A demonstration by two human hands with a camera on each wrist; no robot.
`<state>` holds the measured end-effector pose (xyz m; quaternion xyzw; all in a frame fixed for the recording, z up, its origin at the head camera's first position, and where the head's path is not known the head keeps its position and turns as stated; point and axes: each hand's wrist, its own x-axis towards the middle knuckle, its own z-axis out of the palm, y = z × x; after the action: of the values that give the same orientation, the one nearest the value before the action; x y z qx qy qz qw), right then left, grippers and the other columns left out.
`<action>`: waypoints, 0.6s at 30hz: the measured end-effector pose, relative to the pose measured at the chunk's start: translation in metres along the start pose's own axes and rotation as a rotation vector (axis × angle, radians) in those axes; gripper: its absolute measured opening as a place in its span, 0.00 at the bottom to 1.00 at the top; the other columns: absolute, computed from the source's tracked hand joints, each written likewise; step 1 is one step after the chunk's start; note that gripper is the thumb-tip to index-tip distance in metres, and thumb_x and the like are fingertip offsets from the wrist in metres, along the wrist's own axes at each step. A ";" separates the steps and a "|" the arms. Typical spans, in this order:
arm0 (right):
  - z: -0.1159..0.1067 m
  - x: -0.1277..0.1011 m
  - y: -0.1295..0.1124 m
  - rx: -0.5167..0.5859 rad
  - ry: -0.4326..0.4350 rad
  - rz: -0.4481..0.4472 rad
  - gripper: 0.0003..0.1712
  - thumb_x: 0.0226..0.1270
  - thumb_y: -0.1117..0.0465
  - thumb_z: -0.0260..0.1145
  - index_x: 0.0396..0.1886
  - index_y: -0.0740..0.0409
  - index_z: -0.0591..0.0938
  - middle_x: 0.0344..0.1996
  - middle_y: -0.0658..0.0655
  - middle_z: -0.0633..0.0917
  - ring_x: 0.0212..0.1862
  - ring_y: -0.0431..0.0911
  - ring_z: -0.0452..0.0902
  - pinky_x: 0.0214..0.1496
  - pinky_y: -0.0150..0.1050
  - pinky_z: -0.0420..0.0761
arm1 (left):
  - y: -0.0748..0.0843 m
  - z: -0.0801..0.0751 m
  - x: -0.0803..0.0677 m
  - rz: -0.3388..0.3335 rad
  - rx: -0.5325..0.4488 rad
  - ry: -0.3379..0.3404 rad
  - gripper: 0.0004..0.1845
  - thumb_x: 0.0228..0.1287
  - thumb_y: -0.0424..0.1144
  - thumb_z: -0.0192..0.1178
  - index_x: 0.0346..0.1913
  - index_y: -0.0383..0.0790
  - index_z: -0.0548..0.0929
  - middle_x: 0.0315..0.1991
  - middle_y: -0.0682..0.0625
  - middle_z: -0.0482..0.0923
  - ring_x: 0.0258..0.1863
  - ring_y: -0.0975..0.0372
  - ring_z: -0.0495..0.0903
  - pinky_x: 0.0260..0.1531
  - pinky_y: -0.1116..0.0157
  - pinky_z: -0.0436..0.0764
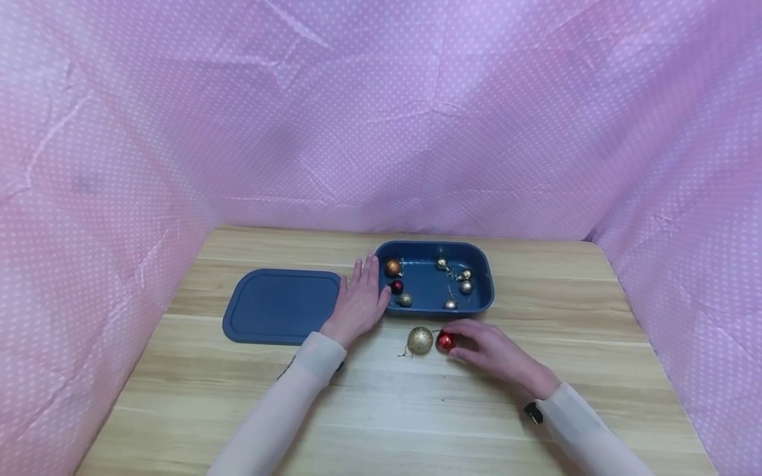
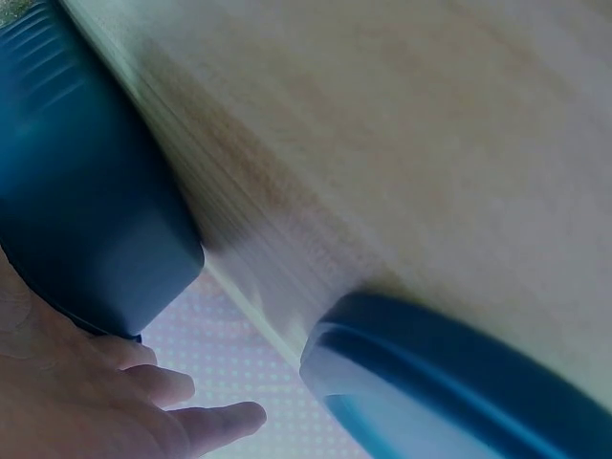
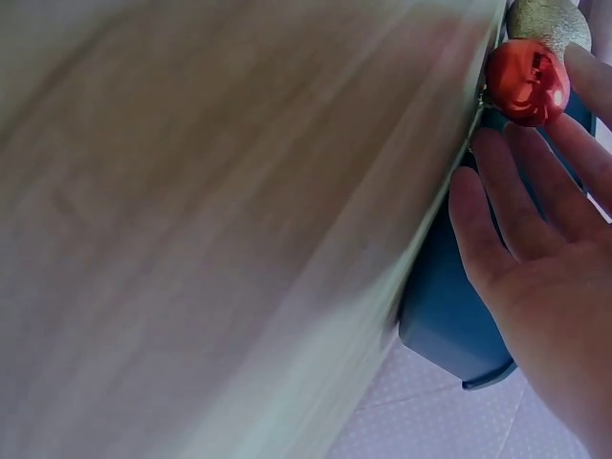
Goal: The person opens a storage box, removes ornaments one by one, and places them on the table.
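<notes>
On the table in the head view, a shiny red Christmas bauble (image 1: 445,341) lies beside a larger gold glitter bauble (image 1: 420,340). My right hand (image 1: 491,350) pinches the red bauble between thumb and fingertips, as the right wrist view also shows with the red bauble (image 3: 526,81). Behind them stands a dark blue box (image 1: 431,312) holding several small gold baubles, an orange one (image 1: 392,267) and a dark red one (image 1: 397,286). With fingers extended, my left hand (image 1: 360,301) rests against the box's left end. Its fingertips partly hide behind the box in the left wrist view.
A flat dark blue lid (image 1: 282,305) lies left of the box, close to the left forearm. Pink dotted cloth (image 1: 405,132) hangs around the back and sides of the wooden table (image 1: 387,416).
</notes>
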<state>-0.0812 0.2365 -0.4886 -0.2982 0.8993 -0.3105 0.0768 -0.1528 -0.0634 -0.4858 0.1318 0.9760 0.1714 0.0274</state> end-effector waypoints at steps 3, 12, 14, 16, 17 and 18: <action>-0.002 -0.002 -0.001 -0.004 0.009 0.000 0.25 0.68 0.56 0.74 0.63 0.57 0.83 0.59 0.57 0.85 0.61 0.55 0.82 0.63 0.56 0.78 | 0.000 0.000 0.000 -0.002 -0.002 -0.005 0.39 0.83 0.54 0.42 0.84 0.35 0.45 0.84 0.42 0.42 0.83 0.46 0.42 0.74 0.34 0.52; -0.014 -0.006 -0.010 0.002 0.094 -0.060 0.25 0.66 0.61 0.75 0.62 0.59 0.84 0.59 0.55 0.86 0.61 0.54 0.82 0.62 0.54 0.80 | 0.000 0.000 0.001 0.004 -0.003 -0.007 0.40 0.83 0.54 0.42 0.84 0.34 0.45 0.84 0.42 0.41 0.82 0.45 0.42 0.73 0.34 0.52; -0.018 -0.006 -0.012 -0.003 0.138 -0.082 0.23 0.65 0.64 0.75 0.60 0.60 0.84 0.57 0.55 0.87 0.59 0.54 0.83 0.60 0.53 0.82 | 0.000 0.000 0.001 0.001 0.001 -0.012 0.40 0.83 0.54 0.42 0.84 0.35 0.44 0.85 0.42 0.41 0.83 0.46 0.42 0.74 0.34 0.52; -0.022 -0.006 -0.012 -0.014 0.193 -0.115 0.22 0.64 0.67 0.75 0.58 0.61 0.85 0.55 0.54 0.88 0.57 0.54 0.84 0.58 0.52 0.83 | 0.000 0.000 0.001 -0.001 0.006 -0.017 0.39 0.83 0.53 0.41 0.84 0.35 0.44 0.85 0.42 0.41 0.83 0.46 0.41 0.74 0.34 0.51; -0.024 -0.005 -0.013 -0.014 0.219 -0.125 0.21 0.63 0.68 0.75 0.56 0.61 0.86 0.53 0.54 0.88 0.56 0.53 0.84 0.57 0.51 0.83 | -0.001 0.000 0.001 -0.001 0.008 -0.019 0.39 0.83 0.53 0.41 0.84 0.35 0.44 0.85 0.42 0.40 0.83 0.46 0.41 0.74 0.34 0.51; -0.026 -0.004 -0.013 -0.018 0.246 -0.140 0.20 0.63 0.68 0.75 0.55 0.60 0.86 0.52 0.53 0.88 0.55 0.52 0.85 0.56 0.49 0.83 | -0.001 0.000 0.001 -0.001 0.007 -0.019 0.39 0.83 0.53 0.41 0.84 0.35 0.44 0.85 0.42 0.40 0.83 0.46 0.41 0.74 0.34 0.52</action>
<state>-0.0803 0.2444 -0.4603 -0.3203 0.8818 -0.3411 -0.0586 -0.1537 -0.0639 -0.4856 0.1329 0.9763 0.1669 0.0363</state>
